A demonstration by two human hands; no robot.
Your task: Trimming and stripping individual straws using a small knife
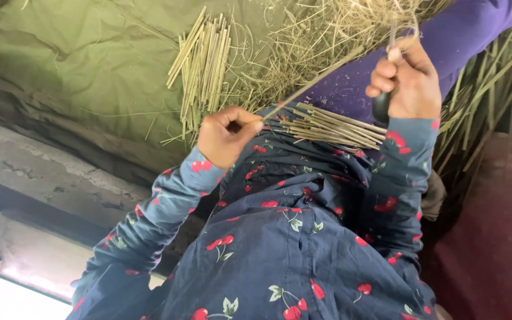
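- Pinching the near end of a long, thin straw stalk (312,83), our left hand (225,136) is curled into a loose fist, thumb pressed against the forefinger, so the stalk runs up and to the right from it.
- Our right hand (407,83) is closed around the dark handle of a small knife (381,104); its blade rises toward the far end of the stalk, but the blur there hides whether blade and stalk touch.
- To do this stroke well, we judge it best to keep the stalk taut between the two hands, hold the left pinch firm, and draw the blade along the stalk and away from the left fingers.
- Just beyond the left hand, a small bundle of trimmed sticks (333,125) lies across our lap, on the dark blue cherry-print sleeves (161,201) and the purple cloth (351,89) beneath.
- Further out, a second, longer bundle of cut stalks (202,65) lies on an olive-green sheet (72,53), well apart from both hands.
- Loose, tangled straw (321,29) is heaped at the top of the view, and more stalks (487,101) stand along the right side.
- A worn concrete ledge (42,172) runs along the left, below the sheet.
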